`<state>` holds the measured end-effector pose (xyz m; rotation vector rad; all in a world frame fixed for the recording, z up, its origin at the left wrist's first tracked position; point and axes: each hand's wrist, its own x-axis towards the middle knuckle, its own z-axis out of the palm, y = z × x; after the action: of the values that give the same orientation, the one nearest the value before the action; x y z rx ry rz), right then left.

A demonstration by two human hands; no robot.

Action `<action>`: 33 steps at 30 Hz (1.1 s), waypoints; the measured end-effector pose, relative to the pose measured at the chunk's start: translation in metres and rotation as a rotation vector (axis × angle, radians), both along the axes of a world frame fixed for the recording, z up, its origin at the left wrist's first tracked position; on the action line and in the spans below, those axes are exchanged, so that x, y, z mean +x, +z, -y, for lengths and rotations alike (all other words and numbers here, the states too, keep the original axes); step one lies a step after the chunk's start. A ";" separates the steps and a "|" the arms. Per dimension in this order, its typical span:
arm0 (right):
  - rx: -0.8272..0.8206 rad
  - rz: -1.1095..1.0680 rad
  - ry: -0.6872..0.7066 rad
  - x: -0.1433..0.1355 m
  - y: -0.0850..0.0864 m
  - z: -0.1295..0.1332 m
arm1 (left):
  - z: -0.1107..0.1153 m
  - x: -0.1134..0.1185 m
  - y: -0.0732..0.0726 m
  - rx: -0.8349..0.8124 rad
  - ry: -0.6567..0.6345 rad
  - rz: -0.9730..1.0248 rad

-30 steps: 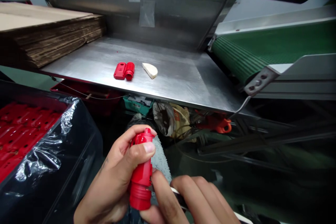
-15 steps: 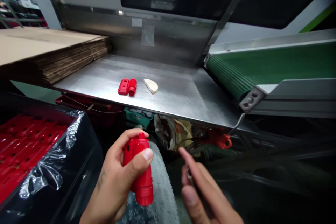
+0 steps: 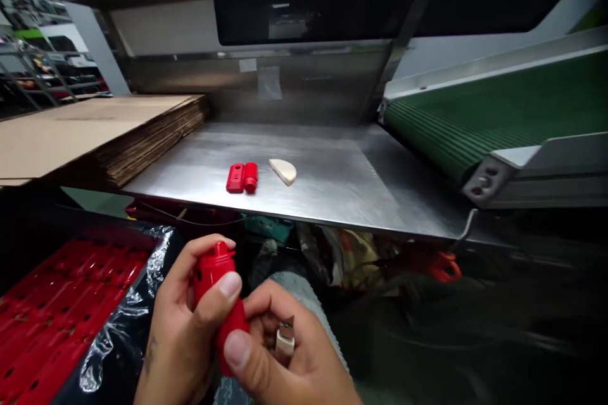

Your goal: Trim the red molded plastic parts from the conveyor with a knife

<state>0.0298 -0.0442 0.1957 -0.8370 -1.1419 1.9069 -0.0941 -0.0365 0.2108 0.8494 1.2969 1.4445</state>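
Note:
My left hand (image 3: 190, 310) is wrapped around a red plastic housing (image 3: 216, 269), a tube with a narrow nozzle-like tip at its top, thumb pressed on its side. From the right, my right hand (image 3: 285, 348) meets it, with thumb and index finger touching the housing's lower part. Tucked in the curled fingers of that hand is a slim metal tool (image 3: 285, 338) with a blade-like tip; its handle is hidden. On the metal table (image 3: 327, 196) lies another red plastic piece (image 3: 242, 178), flat plate beside tube, next to a cream-coloured half-round piece (image 3: 284, 171).
At left, a dark box lined with clear plastic (image 3: 118, 323) holds several rows of red parts (image 3: 80, 291). Flattened cardboard (image 3: 95, 130) is stacked behind it. A green conveyor belt (image 3: 513, 107) slopes at right. Beneath the table are bags (image 3: 351, 253) and an orange-red handle (image 3: 446, 266).
My right hand has moved left and now touches the red housing; before, it was apart with fingers extended. The housing has shifted left in my left hand. The camera view has tilted up.

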 end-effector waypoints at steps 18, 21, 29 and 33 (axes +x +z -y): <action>-0.158 -0.094 0.089 0.006 -0.004 0.005 | -0.004 -0.010 -0.005 -0.027 -0.523 0.275; -0.259 -0.185 0.126 0.005 -0.014 0.009 | -0.007 -0.010 -0.010 -0.028 -0.624 0.388; 0.425 0.735 -0.320 0.049 -0.002 -0.036 | -0.013 -0.005 -0.026 -0.088 -0.205 0.407; 0.751 1.144 -0.648 0.080 0.014 -0.139 | -0.012 -0.002 -0.034 -0.136 -0.154 0.510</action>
<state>0.1098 0.0945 0.2099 -1.6095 -1.7332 0.2819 -0.0960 -0.0248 0.1766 0.4384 0.9086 1.3214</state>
